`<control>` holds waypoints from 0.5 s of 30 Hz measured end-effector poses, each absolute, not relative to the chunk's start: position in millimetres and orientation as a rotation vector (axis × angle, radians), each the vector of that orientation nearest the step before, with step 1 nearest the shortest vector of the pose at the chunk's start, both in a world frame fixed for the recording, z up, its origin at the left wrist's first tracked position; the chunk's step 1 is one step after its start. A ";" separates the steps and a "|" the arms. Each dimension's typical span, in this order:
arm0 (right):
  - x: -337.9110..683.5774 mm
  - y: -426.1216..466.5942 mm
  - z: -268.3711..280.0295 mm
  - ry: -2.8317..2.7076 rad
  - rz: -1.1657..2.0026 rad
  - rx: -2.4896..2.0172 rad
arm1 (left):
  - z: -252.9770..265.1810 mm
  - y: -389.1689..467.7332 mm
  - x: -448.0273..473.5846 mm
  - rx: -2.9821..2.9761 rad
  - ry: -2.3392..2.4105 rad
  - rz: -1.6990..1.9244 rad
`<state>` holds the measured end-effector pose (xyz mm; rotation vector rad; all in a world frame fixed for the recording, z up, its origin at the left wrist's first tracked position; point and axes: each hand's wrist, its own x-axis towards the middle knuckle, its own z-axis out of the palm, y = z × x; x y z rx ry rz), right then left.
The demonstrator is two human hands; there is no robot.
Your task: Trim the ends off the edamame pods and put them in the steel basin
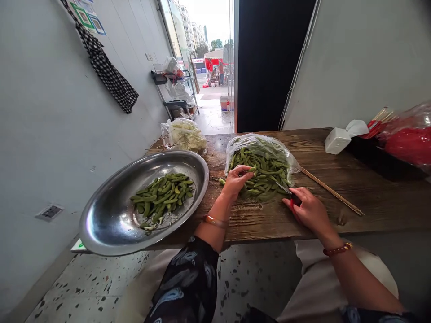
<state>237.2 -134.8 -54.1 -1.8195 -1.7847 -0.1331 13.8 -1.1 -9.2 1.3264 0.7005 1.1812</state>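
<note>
Pinching a single green pod [251, 169] between thumb and fingertips, our left hand [235, 179] reaches into the heap of edamame pods [262, 172] lying on an opened clear plastic bag [261, 142] at the middle of the wooden table [370, 188]. Our right hand [308, 208] is closed around red-handled scissors [291, 197], whose blades point toward the heap. To our left, a wide steel basin [111, 215] overhangs the table edge and holds a smaller pile of trimmed pods [163, 195]. A long thin stick [332, 191] lies on the table just right of the bag. A second bag of pale vegetables [186, 134] sits at the far left corner.
</note>
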 end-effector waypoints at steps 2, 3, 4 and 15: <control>237.6 -135.1 -54.7 -1.789 -0.130 -1.823 | -8.3 -2.1 13.2 1.297 0.690 1.188; 237.7 -135.2 -54.8 -1.790 -0.127 -1.820 | -7.3 -2.9 13.1 1.271 0.687 1.177; 237.7 -135.3 -54.8 -1.789 -0.124 -1.816 | -6.0 -3.9 12.9 1.242 0.686 1.158; 236.6 -135.9 -49.4 -1.780 -0.065 -1.779 | -1.3 -5.8 15.2 1.226 0.627 1.066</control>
